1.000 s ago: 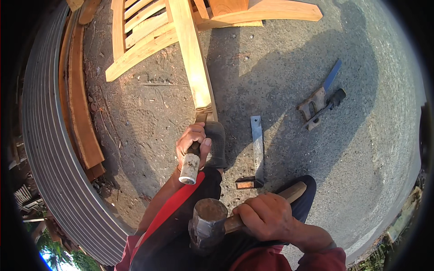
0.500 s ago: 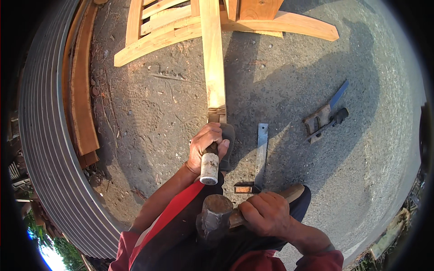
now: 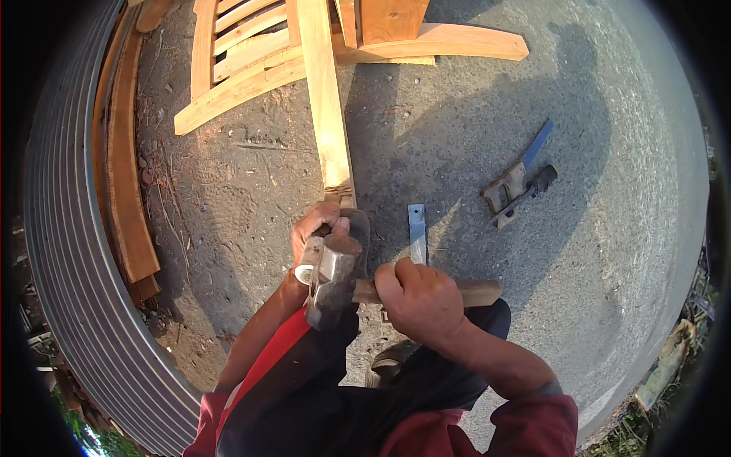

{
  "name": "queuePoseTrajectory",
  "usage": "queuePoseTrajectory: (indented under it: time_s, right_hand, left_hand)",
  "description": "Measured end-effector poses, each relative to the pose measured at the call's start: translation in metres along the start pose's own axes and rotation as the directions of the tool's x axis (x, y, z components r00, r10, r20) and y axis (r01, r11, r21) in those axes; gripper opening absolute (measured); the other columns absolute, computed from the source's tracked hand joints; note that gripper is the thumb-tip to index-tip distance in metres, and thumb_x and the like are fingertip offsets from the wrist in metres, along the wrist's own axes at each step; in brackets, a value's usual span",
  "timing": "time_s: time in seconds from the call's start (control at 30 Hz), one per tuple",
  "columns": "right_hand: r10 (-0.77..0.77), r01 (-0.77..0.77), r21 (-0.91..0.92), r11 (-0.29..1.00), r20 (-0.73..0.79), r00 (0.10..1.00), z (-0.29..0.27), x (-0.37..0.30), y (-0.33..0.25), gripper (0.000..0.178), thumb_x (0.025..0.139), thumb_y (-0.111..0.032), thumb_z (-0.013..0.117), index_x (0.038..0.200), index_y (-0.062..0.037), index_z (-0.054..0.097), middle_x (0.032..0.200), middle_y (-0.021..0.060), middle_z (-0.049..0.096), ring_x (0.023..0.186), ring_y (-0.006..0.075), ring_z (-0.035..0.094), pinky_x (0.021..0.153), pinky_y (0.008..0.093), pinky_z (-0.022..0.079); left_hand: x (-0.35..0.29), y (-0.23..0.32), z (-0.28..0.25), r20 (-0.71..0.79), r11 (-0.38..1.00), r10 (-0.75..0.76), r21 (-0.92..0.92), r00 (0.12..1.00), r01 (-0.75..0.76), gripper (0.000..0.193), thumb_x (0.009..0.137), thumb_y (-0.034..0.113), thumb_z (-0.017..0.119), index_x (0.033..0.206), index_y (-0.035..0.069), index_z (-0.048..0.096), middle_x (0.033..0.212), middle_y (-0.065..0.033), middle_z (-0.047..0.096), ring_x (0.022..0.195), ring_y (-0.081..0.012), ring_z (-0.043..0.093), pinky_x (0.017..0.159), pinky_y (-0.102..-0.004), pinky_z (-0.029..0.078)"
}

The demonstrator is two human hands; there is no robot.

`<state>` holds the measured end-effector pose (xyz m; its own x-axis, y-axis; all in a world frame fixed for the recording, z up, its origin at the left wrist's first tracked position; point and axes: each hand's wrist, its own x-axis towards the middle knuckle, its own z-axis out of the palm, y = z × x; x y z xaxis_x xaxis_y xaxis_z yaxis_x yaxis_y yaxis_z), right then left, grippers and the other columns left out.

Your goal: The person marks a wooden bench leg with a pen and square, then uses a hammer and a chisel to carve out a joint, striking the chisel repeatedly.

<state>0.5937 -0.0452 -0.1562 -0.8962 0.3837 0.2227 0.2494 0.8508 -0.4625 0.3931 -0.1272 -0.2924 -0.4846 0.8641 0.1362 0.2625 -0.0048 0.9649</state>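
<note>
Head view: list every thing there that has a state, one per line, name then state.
Left hand: closed around the chisel.
Chisel: held with its pale handle end up, at the hammer head.
Right hand: closed around the hammer handle.
Hammer: head down at the chisel end.
Wooden beam: lying flat on the ground.
Spare chisel: lying loose on the ground.
Hand saw: lying unused on the ground.

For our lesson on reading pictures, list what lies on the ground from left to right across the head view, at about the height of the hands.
Ribbed grey metal sheeting → curved brown wooden planks → left hand gripping a pale-handled chisel → flat grey metal blade → blue-bladed hand saw on the grey concrete.
</note>
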Motion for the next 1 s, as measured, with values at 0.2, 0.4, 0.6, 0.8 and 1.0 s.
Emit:
queuePoseTrajectory:
  time_s: [0.2,0.4,0.6,0.8,1.0]
  right_hand:
    - [0.005,-0.008,-0.03,1.0,-0.112,0.994,-0.039,0.001,-0.025,0.021,0.078,-0.017,0.066,0.094,-0.0076,0.056,0.067,-0.0004,0.046,0.051,0.0107,0.049,0.042,0.026,0.04]
    - [-0.034,0.025,-0.074,0.997,-0.126,0.991,-0.007,-0.007,-0.01,0.022,0.078,-0.019,0.067,0.093,-0.0086,0.055,0.066,-0.0003,0.047,0.049,0.0128,0.051,0.042,0.0293,0.044]
    - [-0.037,0.043,0.024,0.999,-0.23,0.972,-0.047,-0.001,-0.049,0.021,0.076,-0.015,0.067,0.092,-0.0105,0.055,0.062,-0.0016,0.044,0.049,0.0106,0.05,0.042,0.0261,0.043]
    - [-0.019,0.044,0.084,0.995,-0.272,0.962,-0.035,-0.015,-0.037,0.02,0.078,-0.012,0.069,0.09,-0.0103,0.053,0.062,-0.002,0.042,0.048,0.0111,0.051,0.043,0.0262,0.046]
    - [-0.035,0.065,0.103,0.993,-0.271,0.962,-0.059,-0.008,-0.063,0.02,0.078,-0.018,0.068,0.085,-0.0091,0.052,0.065,0.0016,0.048,0.051,0.0153,0.058,0.044,0.0309,0.047]
  left_hand:
    - [0.001,-0.001,0.001,0.038,0.999,-0.032,-0.01,0.999,0.033,0.015,0.088,-0.004,0.067,0.081,0.002,0.055,0.081,-0.0076,0.06,0.089,-0.0222,0.063,0.088,-0.038,0.051]
    - [0.003,0.01,0.018,0.047,0.996,0.085,0.026,0.995,-0.086,0.018,0.088,-0.005,0.068,0.08,0.002,0.054,0.083,-0.0085,0.06,0.079,-0.0178,0.057,0.078,-0.0323,0.049]
    - [0.004,0.006,0.009,0.053,0.984,0.123,0.124,0.991,-0.128,0.018,0.089,-0.001,0.068,0.081,0.003,0.052,0.08,-0.0063,0.058,0.073,-0.0149,0.052,0.07,-0.0299,0.048]
    - [-0.005,-0.004,0.016,0.066,0.989,0.117,0.085,0.991,-0.122,0.018,0.09,0.0,0.068,0.08,0.003,0.052,0.08,-0.0073,0.058,0.073,-0.0146,0.053,0.071,-0.0301,0.049]
    - [0.003,0.0,0.013,0.091,0.964,0.194,0.166,0.977,-0.207,0.02,0.088,0.001,0.071,0.081,0.005,0.052,0.081,-0.0067,0.059,0.073,-0.0149,0.054,0.071,-0.0285,0.049]
